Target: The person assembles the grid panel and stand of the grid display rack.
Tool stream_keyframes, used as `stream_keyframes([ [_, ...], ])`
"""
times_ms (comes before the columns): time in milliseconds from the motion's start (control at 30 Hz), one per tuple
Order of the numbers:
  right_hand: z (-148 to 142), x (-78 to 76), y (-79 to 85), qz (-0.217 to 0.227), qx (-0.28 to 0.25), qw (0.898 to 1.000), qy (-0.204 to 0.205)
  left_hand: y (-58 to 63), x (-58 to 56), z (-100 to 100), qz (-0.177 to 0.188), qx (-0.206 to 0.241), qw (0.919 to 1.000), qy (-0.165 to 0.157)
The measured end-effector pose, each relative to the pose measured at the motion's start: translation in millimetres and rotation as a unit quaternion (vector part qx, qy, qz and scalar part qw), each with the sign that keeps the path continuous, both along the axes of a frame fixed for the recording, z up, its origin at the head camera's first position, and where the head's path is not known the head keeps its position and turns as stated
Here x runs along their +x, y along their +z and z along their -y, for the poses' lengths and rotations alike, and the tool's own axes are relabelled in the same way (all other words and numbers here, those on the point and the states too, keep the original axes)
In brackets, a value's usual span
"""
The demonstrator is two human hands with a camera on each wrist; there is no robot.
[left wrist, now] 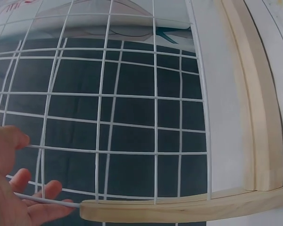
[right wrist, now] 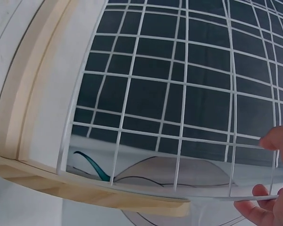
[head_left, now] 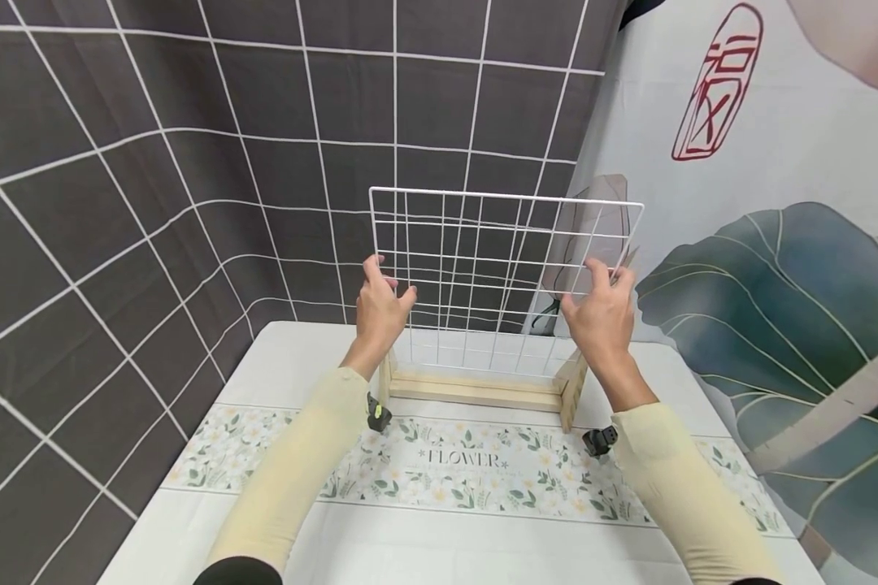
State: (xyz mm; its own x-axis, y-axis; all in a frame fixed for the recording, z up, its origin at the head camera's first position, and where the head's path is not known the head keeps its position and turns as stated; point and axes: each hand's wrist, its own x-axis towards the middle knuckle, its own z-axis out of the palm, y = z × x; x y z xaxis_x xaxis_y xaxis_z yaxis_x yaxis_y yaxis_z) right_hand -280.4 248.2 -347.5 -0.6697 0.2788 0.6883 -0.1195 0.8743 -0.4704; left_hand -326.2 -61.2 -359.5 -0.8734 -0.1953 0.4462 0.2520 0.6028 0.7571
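A white wire grid panel [head_left: 505,195] stands upright in a pale wooden stand [head_left: 475,392] on the table. With its fingers at the panel's left edge, my left hand [head_left: 380,309] grips the wire, the thumb on the near side. On the opposite edge my right hand [head_left: 601,315] holds the panel in the same way. The left wrist view shows fingers behind the edge wire, just past the end of a wooden side post [left wrist: 146,212]. In the right wrist view, fingertips support the edge wire beyond the other side post [right wrist: 118,200].
A white table cover [head_left: 454,544] with a floral strip reading FLOWER [head_left: 462,460] lies under the stand. Behind hangs a dark curtain [head_left: 351,97] with white grid lines. To the right is a white cloth with large painted leaves [head_left: 790,292]. Both wrists carry small black cameras.
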Motion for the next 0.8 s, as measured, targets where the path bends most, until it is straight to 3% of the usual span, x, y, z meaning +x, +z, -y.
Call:
stream_keyframes([
  [233,-4,1.5,-13.3,0.03,-0.003,1.0,-0.003,-8.4,0.1,-3,0.006,-0.009,0.9999,-0.002],
  [467,-5,0.9,-20.1,0.032,0.002,0.999,-0.002,-11.7,1.2,-2,0.017,-0.01,0.9996,-0.019],
  [800,-7,-0.8,-17.1,0.007,0.004,1.0,0.011,2.2,0.7,2,0.005,0.016,0.998,-0.061],
])
